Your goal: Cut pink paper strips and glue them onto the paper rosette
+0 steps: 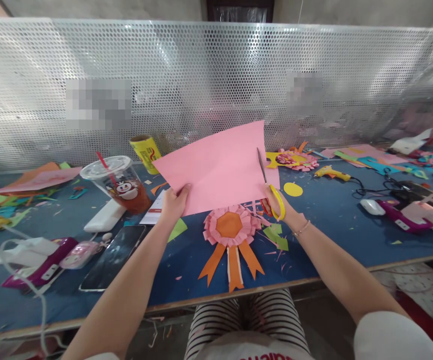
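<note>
A large pink paper sheet (220, 167) is raised above the blue table. My left hand (175, 202) pinches its lower left edge, thumb on top. In my right hand (274, 202) are scissors with yellow and red handles (277, 201); their dark blades point up across the sheet's right side, where a strip hangs partly separated. Whether the blades are fully closed is hard to tell. Below the sheet lies a pink pleated paper rosette (209, 227) with an orange centre and three orange ribbon tails. Green paper scraps (276, 236) and thin pink slivers lie beside it.
At left stand a lidded drink cup (126, 190) and a yellow roll (146, 154), near a black phone (114, 260) and purple power strip (47, 265). To the right are a yellow circle (293, 189), a yellow glue gun (332, 173) and cables. A perforated metal screen (186, 75) stands behind.
</note>
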`<state>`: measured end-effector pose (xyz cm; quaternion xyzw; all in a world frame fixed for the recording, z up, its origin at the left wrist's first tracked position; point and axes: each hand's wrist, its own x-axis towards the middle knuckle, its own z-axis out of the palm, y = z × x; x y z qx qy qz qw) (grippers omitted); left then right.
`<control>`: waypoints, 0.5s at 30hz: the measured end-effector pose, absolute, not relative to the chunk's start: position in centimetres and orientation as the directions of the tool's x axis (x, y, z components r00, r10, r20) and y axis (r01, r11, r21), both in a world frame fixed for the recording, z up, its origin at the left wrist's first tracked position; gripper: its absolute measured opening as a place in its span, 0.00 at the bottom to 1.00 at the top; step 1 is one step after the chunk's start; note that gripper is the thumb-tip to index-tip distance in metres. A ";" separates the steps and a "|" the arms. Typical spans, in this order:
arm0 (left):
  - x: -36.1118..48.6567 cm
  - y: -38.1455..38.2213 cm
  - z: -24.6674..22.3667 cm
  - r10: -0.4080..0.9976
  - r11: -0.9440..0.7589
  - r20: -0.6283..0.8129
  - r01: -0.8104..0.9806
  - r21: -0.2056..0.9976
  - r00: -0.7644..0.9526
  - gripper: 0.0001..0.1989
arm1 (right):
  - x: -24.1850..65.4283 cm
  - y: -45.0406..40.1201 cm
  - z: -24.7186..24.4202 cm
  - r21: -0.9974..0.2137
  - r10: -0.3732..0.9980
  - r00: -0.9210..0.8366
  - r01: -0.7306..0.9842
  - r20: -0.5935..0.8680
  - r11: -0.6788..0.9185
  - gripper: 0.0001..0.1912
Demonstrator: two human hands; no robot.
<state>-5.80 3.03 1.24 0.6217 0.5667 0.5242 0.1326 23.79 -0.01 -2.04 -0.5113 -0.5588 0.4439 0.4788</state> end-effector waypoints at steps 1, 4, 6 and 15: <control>-5.8 3.0 1.3 0.844 -0.324 0.502 0.565 0.759 -0.191 0.14 | 23.8 0.0 -2.1 -0.988 0.997 -0.029 0.134 0.073 0.076 0.31; -5.7 3.0 1.3 0.857 -0.319 0.487 0.566 0.760 -0.172 0.14 | 24.0 0.3 -2.1 -0.994 0.995 -0.066 0.082 0.073 0.078 0.30; -5.6 2.9 1.2 0.870 -0.310 0.468 0.567 0.763 -0.155 0.14 | 24.1 0.4 -2.2 -0.992 0.992 -0.063 0.056 0.112 0.116 0.30; -5.8 3.2 1.0 0.877 -0.311 0.460 0.566 0.764 -0.137 0.13 | 24.3 0.3 -2.6 -0.964 0.995 -0.001 0.248 0.103 0.099 0.34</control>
